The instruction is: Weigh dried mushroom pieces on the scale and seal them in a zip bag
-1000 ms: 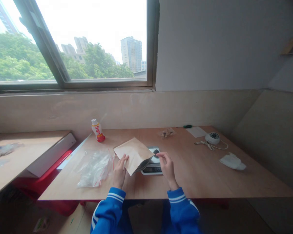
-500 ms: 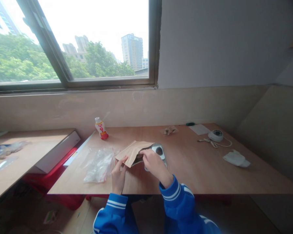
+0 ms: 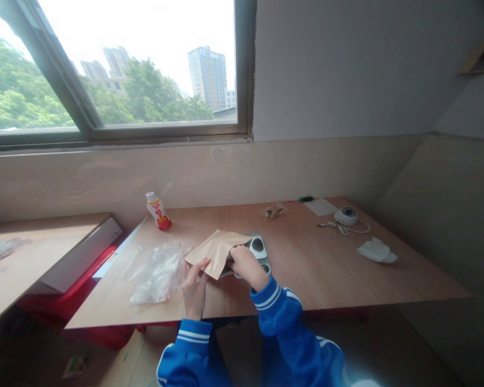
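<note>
A brown paper bag [image 3: 212,252] lies tilted over the table in front of me, its mouth facing right. My left hand [image 3: 194,287] grips the bag's lower left edge, thumb on top and fingers beneath. Into the mouth reaches my right hand [image 3: 245,264]; its fingertips are inside and hidden, so what they touch cannot be seen. Partly under the bag and right hand sits a flat silvery device with round dark discs [image 3: 258,245]. Just left of the bag is a crumpled clear plastic bag [image 3: 157,274].
A white and red bottle [image 3: 158,212] stands at the back left. Along the back right are a small clear packet [image 3: 272,210], a paper sheet [image 3: 321,207], a white dome camera with cable [image 3: 346,216] and a white crumpled wrapper [image 3: 377,250]. Another table [image 3: 64,231] stands left, beyond a gap.
My right hand has gone a little deeper into the paper bag. More of the silvery device shows beside it. The whole view has shifted slightly to the right.
</note>
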`<state>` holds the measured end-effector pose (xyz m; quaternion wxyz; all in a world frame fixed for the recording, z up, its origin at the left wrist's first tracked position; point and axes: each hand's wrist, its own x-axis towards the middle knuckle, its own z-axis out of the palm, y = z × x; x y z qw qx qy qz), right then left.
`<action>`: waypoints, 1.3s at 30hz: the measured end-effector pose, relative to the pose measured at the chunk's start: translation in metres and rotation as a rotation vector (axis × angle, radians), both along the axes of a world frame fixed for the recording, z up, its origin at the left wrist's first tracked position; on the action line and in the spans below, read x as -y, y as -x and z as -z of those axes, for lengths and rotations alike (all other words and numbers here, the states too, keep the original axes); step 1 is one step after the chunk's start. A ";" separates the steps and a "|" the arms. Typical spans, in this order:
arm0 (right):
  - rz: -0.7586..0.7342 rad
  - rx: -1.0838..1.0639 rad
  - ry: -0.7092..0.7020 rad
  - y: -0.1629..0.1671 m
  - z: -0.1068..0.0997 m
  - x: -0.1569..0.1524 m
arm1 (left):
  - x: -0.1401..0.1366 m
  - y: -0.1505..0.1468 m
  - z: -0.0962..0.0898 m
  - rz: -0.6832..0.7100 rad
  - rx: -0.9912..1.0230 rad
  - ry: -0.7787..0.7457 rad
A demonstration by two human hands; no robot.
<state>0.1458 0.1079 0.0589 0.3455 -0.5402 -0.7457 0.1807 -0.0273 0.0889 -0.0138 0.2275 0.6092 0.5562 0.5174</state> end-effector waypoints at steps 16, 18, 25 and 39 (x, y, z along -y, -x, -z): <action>-0.113 -0.595 -0.110 -0.049 -0.043 0.021 | -0.015 0.008 -0.024 -0.074 0.023 0.050; -0.039 -0.703 -0.071 -0.061 -0.037 0.019 | -0.023 0.010 -0.027 -0.078 0.064 0.076; 0.192 -0.678 0.054 -0.074 0.031 -0.001 | -0.049 0.016 -0.017 -0.157 0.087 0.157; 0.200 -0.516 0.019 -0.056 0.058 -0.014 | -0.054 0.027 0.063 -0.292 -0.081 0.038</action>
